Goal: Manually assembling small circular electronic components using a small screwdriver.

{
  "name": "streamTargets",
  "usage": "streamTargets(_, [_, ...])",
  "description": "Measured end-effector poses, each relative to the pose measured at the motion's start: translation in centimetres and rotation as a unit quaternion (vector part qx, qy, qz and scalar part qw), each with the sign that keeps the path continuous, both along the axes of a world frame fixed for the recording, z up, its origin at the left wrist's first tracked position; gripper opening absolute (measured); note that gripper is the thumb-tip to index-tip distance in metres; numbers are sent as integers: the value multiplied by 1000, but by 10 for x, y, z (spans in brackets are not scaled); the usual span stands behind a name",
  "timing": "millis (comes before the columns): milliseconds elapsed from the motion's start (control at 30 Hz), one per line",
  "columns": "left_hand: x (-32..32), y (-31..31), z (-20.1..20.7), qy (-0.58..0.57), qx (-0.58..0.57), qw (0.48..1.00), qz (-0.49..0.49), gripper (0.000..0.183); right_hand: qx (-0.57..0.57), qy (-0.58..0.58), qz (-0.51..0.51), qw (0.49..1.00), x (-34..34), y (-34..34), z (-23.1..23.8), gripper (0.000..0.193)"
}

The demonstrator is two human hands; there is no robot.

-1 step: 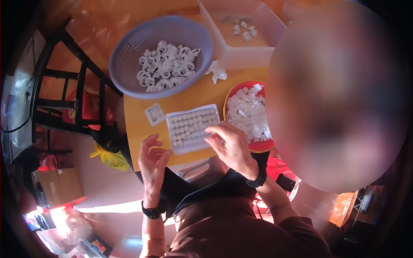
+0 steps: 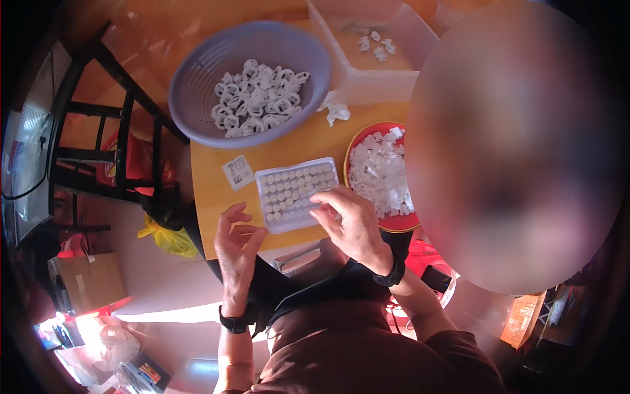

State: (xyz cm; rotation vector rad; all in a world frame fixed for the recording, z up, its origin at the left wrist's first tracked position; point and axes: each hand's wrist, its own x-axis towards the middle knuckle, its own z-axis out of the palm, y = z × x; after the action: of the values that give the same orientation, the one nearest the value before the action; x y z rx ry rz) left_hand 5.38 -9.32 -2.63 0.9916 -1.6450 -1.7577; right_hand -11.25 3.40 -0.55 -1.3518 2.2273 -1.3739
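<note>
A shallow white tray [image 2: 260, 192] sits near the table's front edge. Rows of small round off-white pieces [image 2: 287, 186] fill much of it. My right hand [image 2: 356, 228] hovers over the tray's right side, thumb and forefinger apart, with nothing visible between them. Its palm side and other fingers are partly hidden. Just off the tray's front left corner, my left hand [image 2: 237, 253] is raised with curved, spread fingers and holds nothing I can see. To the right of the tray, a red round dish [image 2: 350, 156] holds a heap of small white pieces [image 2: 379, 172].
A blue-grey plastic basket [image 2: 187, 108] with white ring-shaped parts [image 2: 259, 98] stands behind the tray. Beside it is a translucent bin [image 2: 377, 82] with several white bits. A printed label [image 2: 238, 172] and crumpled white scrap [image 2: 336, 113] lie on the table [image 2: 213, 197]. A blurred oval covers the right.
The whole view has shifted very slightly. Both hands keep nearly the same pose and place by the tray.
</note>
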Motion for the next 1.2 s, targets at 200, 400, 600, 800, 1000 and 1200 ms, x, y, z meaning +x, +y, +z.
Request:
streamTargets(200, [7, -19, 5, 29, -7, 999, 18, 42, -19, 0, 5, 1000, -14, -8, 21, 14])
streamTargets(400, [10, -118, 57, 27, -120, 992, 34, 34, 1, -29, -8, 1000, -31, 7, 43, 14])
streamTargets(600, [-49, -156, 63, -100, -69, 990, 70, 43, 69, 107, 100, 987, -38, -33, 70, 24])
streamTargets(800, [-50, -224, -35, 74, 92, 989, -92, 37, 42, 76, 177, 980, -18, -40, 73, 22])
streamTargets(1000, [-50, -167, 18, -123, -115, 983, 69, 48, 18, 11, 84, 996, -34, 9, 58, 20])
streamTargets(1200, [-80, -166, 75, -151, -531, 829, -91, 47, -14, -113, -3, 993, -29, 36, 53, 14])
